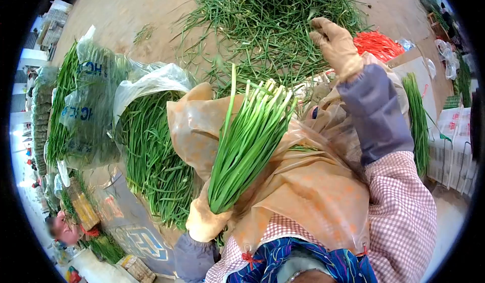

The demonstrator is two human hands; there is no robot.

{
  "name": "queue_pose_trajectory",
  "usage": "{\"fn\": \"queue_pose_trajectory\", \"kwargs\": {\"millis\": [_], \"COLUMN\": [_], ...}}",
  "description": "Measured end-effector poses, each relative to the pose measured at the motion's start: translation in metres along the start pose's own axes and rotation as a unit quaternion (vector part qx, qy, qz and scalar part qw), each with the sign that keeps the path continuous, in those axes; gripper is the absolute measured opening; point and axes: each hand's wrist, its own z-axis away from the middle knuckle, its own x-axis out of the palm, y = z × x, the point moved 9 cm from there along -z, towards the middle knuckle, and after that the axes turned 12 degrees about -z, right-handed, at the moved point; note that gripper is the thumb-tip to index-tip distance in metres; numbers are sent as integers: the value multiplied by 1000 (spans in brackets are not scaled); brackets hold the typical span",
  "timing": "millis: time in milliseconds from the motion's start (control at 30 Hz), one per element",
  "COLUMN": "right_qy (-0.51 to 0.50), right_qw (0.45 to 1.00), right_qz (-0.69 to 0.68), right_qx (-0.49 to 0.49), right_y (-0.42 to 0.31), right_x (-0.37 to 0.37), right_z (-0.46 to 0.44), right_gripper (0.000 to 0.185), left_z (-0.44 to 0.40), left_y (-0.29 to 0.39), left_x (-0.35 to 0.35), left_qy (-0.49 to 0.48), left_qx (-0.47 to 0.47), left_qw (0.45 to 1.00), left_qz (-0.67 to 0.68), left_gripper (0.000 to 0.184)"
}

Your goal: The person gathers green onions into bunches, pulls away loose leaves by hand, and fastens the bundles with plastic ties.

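Note:
A bunch of green garlic chives (pixel 252 146) lies slanted over my lap, its pale cut ends pointing away from me. My left hand (pixel 208 220), in a tan glove, is closed around the leafy lower end. Several pale stalks stick out past the others. My right hand (pixel 333 45), gloved too, reaches out at the right edge of a heap of loose green leaves (pixel 278 15). Its fingers are apart and slightly bent, and I see nothing held in them. A brownish plastic apron (pixel 313 192) covers my lap and knees.
Left of me lie chives in an open clear bag (pixel 156 151), beside a printed plastic bag (pixel 91 106) of chives. Red ties (pixel 378 46) sit beyond my right arm. More chives (pixel 417 124) and white crates (pixel 452 149) stand at right. Another person (pixel 64 228) is at far left.

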Motion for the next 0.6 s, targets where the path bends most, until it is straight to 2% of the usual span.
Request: {"fn": "queue_pose_trajectory", "kwargs": {"millis": [33,67,133,200,233,267,333,367,467,500,533,567,600], "right_qy": [-12,-23,-51,-154,-216,-220,-268,-271,-291,-211,-75,-9,-52], "right_qw": [995,993,955,959,965,973,962,959,945,964,977,992,988], "right_qz": [-93,-112,-291,-232,-131,-59,-1,-63,-149,-164,-200,-117,-102], "right_qx": [34,7,22,46,65,-24,-45,-49,33,-8,9,-41,105], "right_y": [-13,-34,-59,-80,-91,-97,-96,-91,-70,-55,-30,-23,10], "right_x": [-2,-3,6,27,36,45,69,75,80,71,55,34,27], "right_z": [12,23,50,64,65,66,68,70,65,59,53,42,37], "right_gripper": [37,39,40,37,35,34,29,21,16,19,21,22,22], "left_z": [-2,-3,-2,0,0,1,4,6,7,7,8,8,8], "left_y": [8,9,11,15,18,20,20,22,26,21,19,17,17], "left_x": [-3,-2,-3,-3,-3,-3,-3,-3,-1,1,2,3,3], "left_qy": [22,18,15,22,25,33,49,49,46,35,41,47,53], "left_qx": [27,18,-1,-2,1,9,23,15,16,5,21,38,56], "left_qw": [999,1000,1000,999,999,998,996,996,997,998,998,998,997], "left_qz": [-3,-8,-18,-32,-41,-51,-70,-76,-54,-56,-46,-36,-25], "left_gripper": [66,67,67,67,68,68,70,73,77,79,79,78,78]}}
